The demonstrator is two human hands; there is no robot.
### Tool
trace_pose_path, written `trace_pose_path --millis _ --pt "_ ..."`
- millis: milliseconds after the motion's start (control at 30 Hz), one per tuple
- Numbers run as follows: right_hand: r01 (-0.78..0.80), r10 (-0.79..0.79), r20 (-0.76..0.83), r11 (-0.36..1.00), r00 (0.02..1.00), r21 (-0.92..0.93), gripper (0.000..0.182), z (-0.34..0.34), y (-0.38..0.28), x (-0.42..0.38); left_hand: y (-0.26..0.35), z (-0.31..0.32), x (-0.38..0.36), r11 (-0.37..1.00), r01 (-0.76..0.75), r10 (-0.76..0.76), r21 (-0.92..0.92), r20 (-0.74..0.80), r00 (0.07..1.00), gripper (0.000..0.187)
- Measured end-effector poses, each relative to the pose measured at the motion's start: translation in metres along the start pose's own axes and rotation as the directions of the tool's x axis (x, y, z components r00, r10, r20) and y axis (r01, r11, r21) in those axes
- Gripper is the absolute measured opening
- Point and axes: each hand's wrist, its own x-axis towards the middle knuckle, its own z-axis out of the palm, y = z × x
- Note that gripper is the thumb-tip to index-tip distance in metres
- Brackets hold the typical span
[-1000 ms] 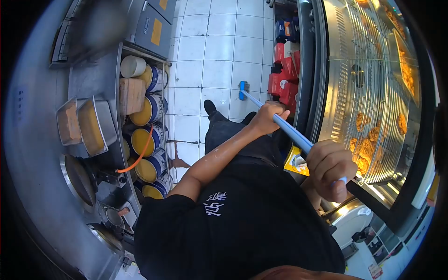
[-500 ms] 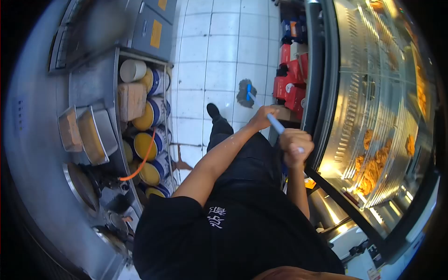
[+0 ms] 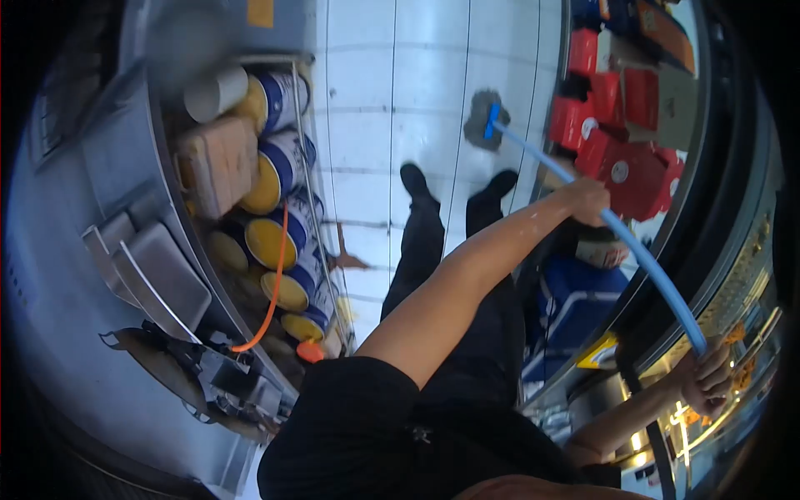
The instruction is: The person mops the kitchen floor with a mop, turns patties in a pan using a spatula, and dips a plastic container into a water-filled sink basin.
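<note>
A mop with a long light-blue handle [image 3: 646,257] slants across my right side. Its grey mop head [image 3: 479,133] lies on the white tiled floor, past my black shoes. Partway down the handle, my left hand [image 3: 587,202] is wrapped round it, the arm stretched across my body. Farther back, my right hand [image 3: 707,383] is closed round the upper end, close to the lit display cabinet. Both hands are closed, some way apart on the handle.
Large tins [image 3: 271,242] with yellow ends fill the lower shelf at left, below a steel counter [image 3: 75,192] with metal pans [image 3: 171,271]. An orange hose [image 3: 279,279] hangs there. Red boxes [image 3: 621,171] and a blue container [image 3: 575,296] stand at right, beside the display cabinet [image 3: 742,275].
My hands have moved apart along the handle, the right one shifting far to the right and back. The mop head appears farther up and right, though the view has shifted. Both shoes now show.
</note>
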Motion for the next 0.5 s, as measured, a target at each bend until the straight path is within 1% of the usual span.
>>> trace_pose_path --millis 33,67,100,167,200,233,300,333,367,400,433,467,500 --pt "-0.032 0.033 0.064 0.999 0.997 -0.027 0.035 -0.002 -0.005 -0.004 0.003 -0.005 -0.011 0.998 0.000 -0.004 -0.056 -0.063 0.998 0.031" --pt "-0.038 0.043 0.144 0.999 0.989 -0.037 0.034 0.002 -0.002 -0.004 -0.003 -0.003 -0.022 0.998 0.012 -0.017 -0.065 -0.070 0.997 0.030" --pt "-0.041 0.038 0.029 0.994 0.999 0.098 0.040 0.017 0.006 -0.010 -0.011 0.001 -0.035 0.998 0.019 -0.024 -0.063 -0.073 0.997 0.029" --pt "0.009 -0.010 0.034 1.000 0.999 0.015 0.036 0.044 0.028 -0.020 -0.016 -0.022 -0.065 0.997 0.034 -0.037 -0.066 -0.049 0.998 0.024" --pt "0.031 -0.030 0.035 0.999 0.999 -0.027 0.035 0.054 0.037 -0.029 -0.023 -0.034 -0.087 0.996 0.044 -0.054 -0.082 -0.126 0.991 0.020" --pt "0.015 -0.016 -0.022 0.999 1.000 -0.040 0.034 0.032 0.037 -0.042 -0.032 -0.042 -0.110 0.993 0.053 -0.072 -0.102 -0.199 0.977 0.017" --pt "-0.064 0.046 0.107 0.984 0.993 0.167 0.035 0.089 0.088 -0.032 -0.058 -0.069 -0.157 0.988 0.155 -0.155 -0.008 -0.160 0.975 0.013" --pt "0.031 -0.028 -0.022 0.986 0.999 0.163 0.037 0.102 0.114 -0.042 -0.079 -0.075 -0.185 0.990 0.139 -0.137 -0.011 -0.254 0.958 0.013" --pt "-0.023 0.026 -0.060 0.999 0.998 0.048 0.038 0.132 0.135 -0.044 -0.103 -0.078 -0.213 0.993 0.119 -0.117 -0.015 -0.346 0.931 0.013" --pt "-0.072 0.070 0.020 0.984 0.997 0.162 0.038 0.158 0.159 -0.049 -0.124 -0.090 -0.246 0.990 0.143 -0.141 -0.018 -0.331 0.933 0.012" --pt "-0.141 0.125 0.077 0.958 0.989 0.249 0.037 0.184 0.181 -0.056 -0.137 -0.110 -0.282 0.987 0.156 -0.138 0.024 -0.343 0.929 0.011" --pt "-0.190 0.183 0.052 0.945 0.982 0.267 0.036 0.205 0.201 -0.070 -0.154 -0.123 -0.317 0.982 0.175 -0.146 0.067 -0.313 0.938 0.013" --pt "-0.227 0.211 0.091 0.944 0.973 0.241 0.037 0.234 0.217 -0.079 -0.166 -0.136 -0.352 0.967 0.217 -0.167 0.134 -0.312 0.935 0.012"
